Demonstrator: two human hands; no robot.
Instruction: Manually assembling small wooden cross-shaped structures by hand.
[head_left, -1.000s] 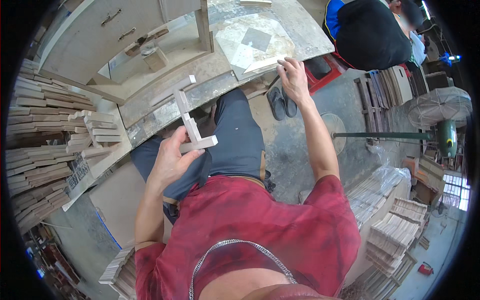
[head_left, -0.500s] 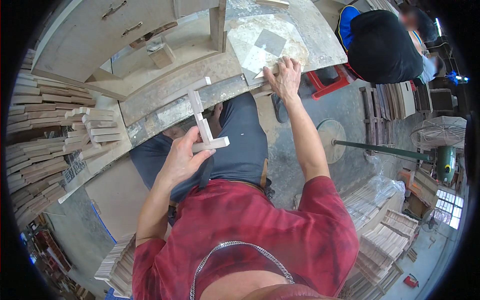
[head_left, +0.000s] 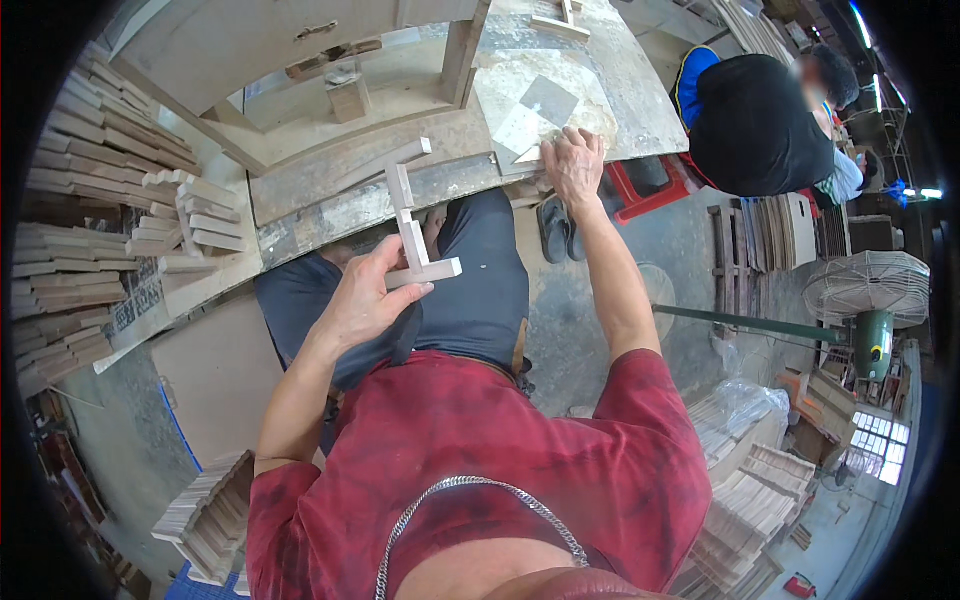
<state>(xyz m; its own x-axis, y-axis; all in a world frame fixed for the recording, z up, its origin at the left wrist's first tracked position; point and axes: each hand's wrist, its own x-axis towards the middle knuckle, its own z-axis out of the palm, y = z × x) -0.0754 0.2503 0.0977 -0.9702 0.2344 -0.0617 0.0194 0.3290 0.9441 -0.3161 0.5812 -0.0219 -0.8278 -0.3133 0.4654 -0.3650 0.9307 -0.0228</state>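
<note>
My left hand (head_left: pixel 365 290) grips an I-shaped wooden frame (head_left: pixel 411 238) by its near crossbar, thumb on one side and fingers on the other. The frame is held above my lap, its far crossbar over the edge of the wooden bench (head_left: pixel 380 210). My right hand (head_left: pixel 574 168) rests at the near edge of a pale board with a checked pattern (head_left: pixel 552 100), fingers bent and drawn together. A pale pointed shape shows beside those fingers; whether they hold anything is hidden.
Stacked wooden strips (head_left: pixel 95 140) fill the left side. A wooden stand (head_left: pixel 460 60) rises on the bench, and another wooden frame (head_left: pixel 562 27) lies at its far end. To the right are a red stool (head_left: pixel 640 195), a seated person (head_left: pixel 755 120) and a fan (head_left: pixel 868 295).
My right hand's fingers, spread on the board before, are now bent and closer together. My left hand still holds the wooden frame, nearly unmoved. The whole view has shifted slightly.
</note>
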